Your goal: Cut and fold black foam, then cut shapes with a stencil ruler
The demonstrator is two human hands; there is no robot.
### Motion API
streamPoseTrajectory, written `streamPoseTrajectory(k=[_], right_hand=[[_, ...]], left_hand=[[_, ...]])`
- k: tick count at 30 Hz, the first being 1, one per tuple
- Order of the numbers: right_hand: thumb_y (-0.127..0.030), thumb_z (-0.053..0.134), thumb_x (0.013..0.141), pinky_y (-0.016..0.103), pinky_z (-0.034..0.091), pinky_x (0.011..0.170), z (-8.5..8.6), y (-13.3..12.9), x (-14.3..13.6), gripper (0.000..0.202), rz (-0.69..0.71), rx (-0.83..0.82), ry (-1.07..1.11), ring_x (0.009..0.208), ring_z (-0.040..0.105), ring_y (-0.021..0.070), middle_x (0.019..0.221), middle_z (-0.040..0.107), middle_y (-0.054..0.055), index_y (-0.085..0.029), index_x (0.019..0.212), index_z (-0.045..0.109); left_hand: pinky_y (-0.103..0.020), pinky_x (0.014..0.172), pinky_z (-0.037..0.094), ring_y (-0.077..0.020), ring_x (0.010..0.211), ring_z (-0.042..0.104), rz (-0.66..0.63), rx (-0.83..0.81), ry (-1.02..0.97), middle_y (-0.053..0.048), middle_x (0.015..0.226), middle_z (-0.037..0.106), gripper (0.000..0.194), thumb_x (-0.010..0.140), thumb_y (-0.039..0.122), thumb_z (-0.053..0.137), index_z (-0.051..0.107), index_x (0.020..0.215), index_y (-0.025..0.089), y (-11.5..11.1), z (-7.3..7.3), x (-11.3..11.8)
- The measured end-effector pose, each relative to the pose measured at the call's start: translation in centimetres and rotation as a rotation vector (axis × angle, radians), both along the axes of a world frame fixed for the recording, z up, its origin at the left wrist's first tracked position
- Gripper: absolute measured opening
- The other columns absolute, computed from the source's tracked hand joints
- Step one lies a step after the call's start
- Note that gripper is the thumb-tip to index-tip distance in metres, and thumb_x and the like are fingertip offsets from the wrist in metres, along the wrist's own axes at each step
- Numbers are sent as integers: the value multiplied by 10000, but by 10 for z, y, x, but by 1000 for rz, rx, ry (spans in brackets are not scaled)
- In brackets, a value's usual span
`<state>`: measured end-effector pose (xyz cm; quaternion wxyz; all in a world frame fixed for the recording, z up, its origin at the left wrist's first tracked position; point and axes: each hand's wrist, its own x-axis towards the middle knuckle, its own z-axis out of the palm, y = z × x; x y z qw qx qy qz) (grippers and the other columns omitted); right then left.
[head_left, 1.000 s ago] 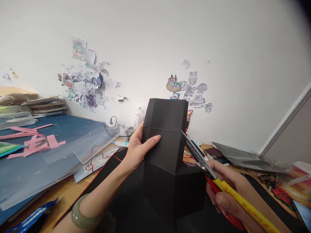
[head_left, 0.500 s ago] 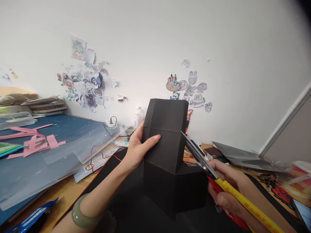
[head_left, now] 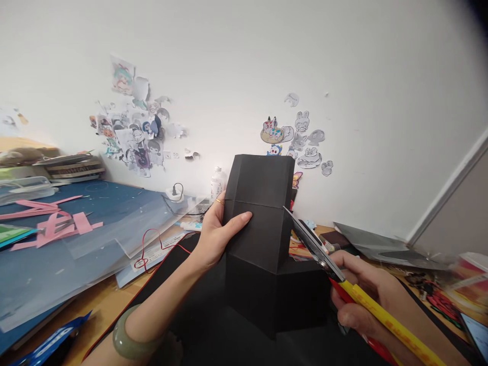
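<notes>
Black folded card point(head_left: 259, 178) stands raised at centre, above the black mat point(head_left: 198, 325), with a crease running across its face; the left hand point(head_left: 215, 236) grips its left side narrowly, thumb flat on the front, fingers behind, a hold judged to brace the panel and leave the right edge accessible; the right hand point(head_left: 371, 287) is closed around the yellow-and-red handles of the scissors point(head_left: 318, 251), blades slanting up so the tip meets or nearly meets the crease at the right-hand fold, contact not certain; beyond the card, a white bottle point(head_left: 217, 184) stands near the wall; farther left, pink strips point(head_left: 82, 222) lie loose on a blue surface point(head_left: 104, 201), well apart from both hands.
</notes>
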<state>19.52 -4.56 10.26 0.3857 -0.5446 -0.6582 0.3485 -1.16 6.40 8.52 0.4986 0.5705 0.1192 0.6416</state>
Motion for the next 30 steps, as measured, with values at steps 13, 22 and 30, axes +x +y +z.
streamPoseTrajectory(k=[13, 22, 30], right_hand=[[-743, 517, 602, 227, 165, 411, 2, -4, 1, 565, 48, -39, -3, 425, 267, 57, 509, 309, -86, -225, 794, 401], [-757, 499, 602, 261, 159, 465, 6, -4, -2, 593, 61, -63, 7, 461, 269, 83, 525, 289, -80, -225, 843, 396], [-757, 501, 599, 260, 145, 467, 8, -5, -7, 576, 17, -27, 20, 469, 233, 75, 530, 276, -79, -219, 789, 420]], left_hand=[[-161, 646, 538, -197, 968, 609, -10, 10, 17, -3, 1082, 629, 387, 768, 197, 648, 519, 1128, 257, -2, 1, -1], [-204, 694, 538, -222, 1013, 586, 39, 18, 95, -26, 1112, 622, 479, 742, 237, 669, 482, 1182, 249, -7, 1, -1], [-224, 701, 538, -225, 986, 596, 35, -13, 78, -32, 1076, 632, 442, 744, 256, 663, 496, 1153, 240, -8, -1, 4]])
